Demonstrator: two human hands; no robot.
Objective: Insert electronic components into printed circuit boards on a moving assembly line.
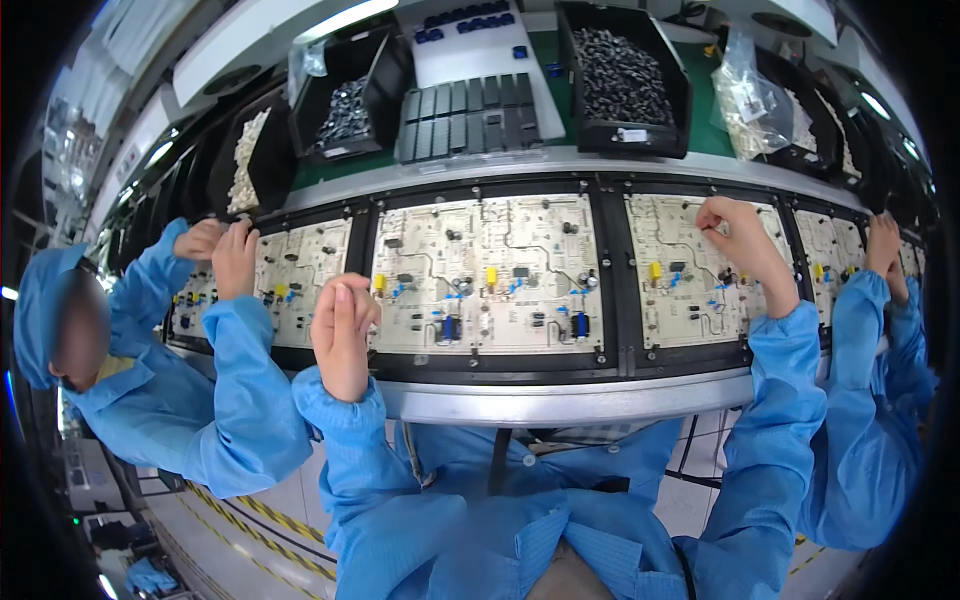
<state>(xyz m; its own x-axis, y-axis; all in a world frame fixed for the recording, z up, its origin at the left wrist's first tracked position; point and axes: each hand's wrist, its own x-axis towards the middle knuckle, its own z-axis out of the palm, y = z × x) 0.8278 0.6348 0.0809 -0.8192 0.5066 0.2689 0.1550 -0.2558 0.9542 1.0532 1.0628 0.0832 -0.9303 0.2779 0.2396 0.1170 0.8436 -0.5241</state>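
Note:
My left hand (345,325) is raised at the left edge of the middle circuit board (480,322). Its fingers are curled together; anything inside them is hidden. Over the upper part of the circuit board to the right (665,225) reaches my right hand (742,240). Thumb and forefinger there pinch a small dark component (711,230), too small to name exactly, close to the board's surface. Both cream boards carry yellow, blue and black parts and sit in black frames (617,270).
Beyond the boards stand a black bin of dark parts (622,80), another bin of small parts (345,110) and dark grey component trays (465,115). A clear plastic bag (745,100) lies at right. Co-workers' hands (235,258) work at left and at far right (882,245).

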